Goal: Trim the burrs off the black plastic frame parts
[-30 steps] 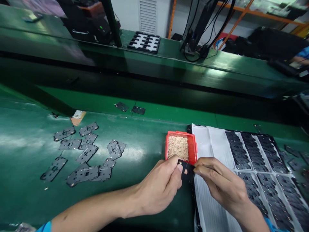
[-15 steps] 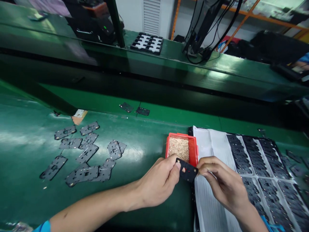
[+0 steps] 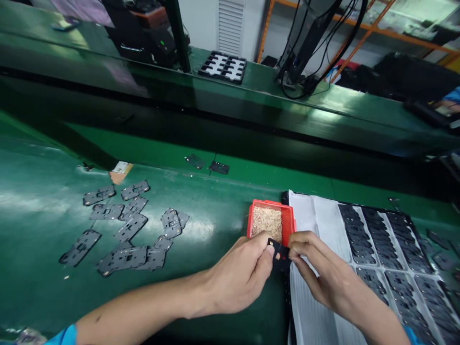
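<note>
Between thumb and fingers, my left hand [image 3: 247, 273] grips one end of a flat black plate [image 3: 280, 254] with small holes and a pale spot. The fingers of my right hand [image 3: 323, 268] are pinched at the plate's other end, and whether they hold a small piece there is hidden. Just behind the plate stands a red bin [image 3: 288, 223] of tiny tan pieces [image 3: 266, 223]. Beneath my right hand lies a white sheet [image 3: 309, 297] beside rows of black plates [image 3: 381, 235] in a tray.
Loose dark plates [image 3: 125, 258] lie scattered and overlapping on the green table [image 3: 201, 191] at the left. Two more plates [image 3: 219, 167] are further back. A raised green shelf [image 3: 258, 86] carries a black-and-white tray [image 3: 223, 66] and cables [image 3: 309, 86].
My right hand has moved slightly left and closer to my left hand, covering more of the plate's right end. The view has shifted a little.
</note>
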Action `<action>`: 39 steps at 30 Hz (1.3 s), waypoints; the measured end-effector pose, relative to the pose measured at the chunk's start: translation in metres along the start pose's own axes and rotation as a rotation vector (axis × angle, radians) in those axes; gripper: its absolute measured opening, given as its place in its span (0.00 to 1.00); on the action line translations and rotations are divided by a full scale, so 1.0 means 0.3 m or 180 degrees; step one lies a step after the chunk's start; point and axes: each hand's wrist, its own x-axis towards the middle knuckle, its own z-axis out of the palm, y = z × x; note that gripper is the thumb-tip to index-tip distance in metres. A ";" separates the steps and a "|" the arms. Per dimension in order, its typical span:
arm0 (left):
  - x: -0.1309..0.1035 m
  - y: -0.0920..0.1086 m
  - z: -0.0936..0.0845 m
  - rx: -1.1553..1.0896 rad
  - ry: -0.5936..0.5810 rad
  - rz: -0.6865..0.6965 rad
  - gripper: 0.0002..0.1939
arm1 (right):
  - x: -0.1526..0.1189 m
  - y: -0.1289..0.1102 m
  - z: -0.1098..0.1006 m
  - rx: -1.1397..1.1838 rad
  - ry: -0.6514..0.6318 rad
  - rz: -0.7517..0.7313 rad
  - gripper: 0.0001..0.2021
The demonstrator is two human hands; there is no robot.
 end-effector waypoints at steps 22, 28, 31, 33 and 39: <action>-0.013 -0.044 -0.022 0.0332 0.0289 0.0036 0.11 | 0.033 0.026 0.041 -0.0677 0.1454 0.0140 0.09; -0.012 -0.039 -0.002 0.0459 0.0282 0.0115 0.10 | 0.044 -0.041 0.079 -0.0658 0.1525 -0.0248 0.18; -0.013 -0.042 0.010 0.0463 0.0209 0.0050 0.09 | 0.051 -0.041 0.102 -0.0645 0.1527 -0.0228 0.17; -0.014 -0.037 0.015 0.0425 0.0158 0.0032 0.08 | 0.060 -0.039 0.115 -0.0520 0.1523 -0.0268 0.17; -0.016 -0.004 0.019 0.0347 0.0062 -0.0049 0.07 | 0.075 -0.031 0.129 -0.0287 0.1569 -0.0448 0.20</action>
